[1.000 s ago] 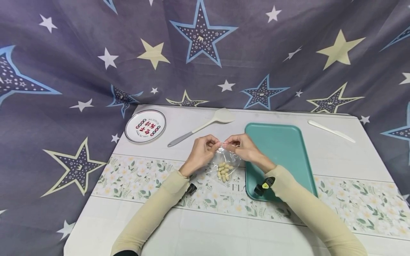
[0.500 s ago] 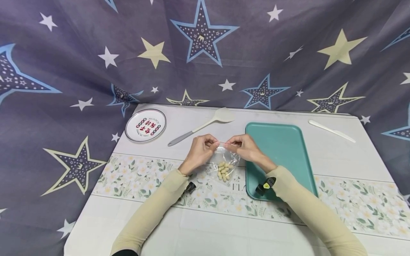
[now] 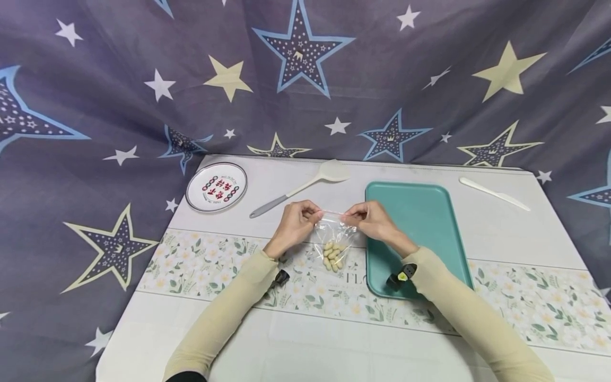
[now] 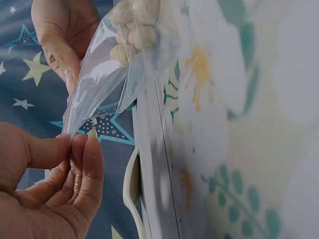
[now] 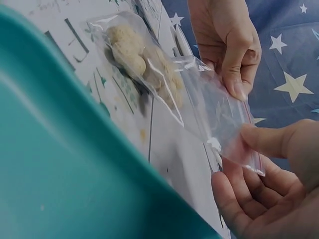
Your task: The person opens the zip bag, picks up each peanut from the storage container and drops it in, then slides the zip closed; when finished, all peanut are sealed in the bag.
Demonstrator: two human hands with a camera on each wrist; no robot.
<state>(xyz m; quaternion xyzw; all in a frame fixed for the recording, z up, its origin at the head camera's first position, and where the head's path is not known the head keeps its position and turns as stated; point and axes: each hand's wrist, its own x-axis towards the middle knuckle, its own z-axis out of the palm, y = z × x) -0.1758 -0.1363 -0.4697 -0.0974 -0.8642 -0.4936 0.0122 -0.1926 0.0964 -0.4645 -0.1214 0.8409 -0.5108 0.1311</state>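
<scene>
A clear zip bag point(image 3: 335, 229) with a thin red strip along its top edge hangs between both hands. Several unshelled peanuts point(image 3: 332, 255) lie in its lower part. At the bag's left top corner, the left hand point(image 3: 295, 223) pinches the edge between thumb and fingers. The right hand point(image 3: 374, 220) pinches the same edge near the right corner, above the left rim of the green tray. In the right wrist view the red-striped edge point(image 5: 247, 117) runs from one thumb to the other. Whether the seal is fully closed cannot be told.
A teal-green tray point(image 3: 420, 223) lies right of the bag. Behind stand a white plate point(image 3: 217, 187) with red lettering at left and a spatula point(image 3: 305, 188) with a grey handle. A white plastic knife point(image 3: 494, 194) lies at far right. A starry curtain point(image 3: 305, 122) hangs behind the table.
The hands have drawn apart along the bag's top edge, the right hand shifting right and the left slightly left. More of the red strip shows between them.
</scene>
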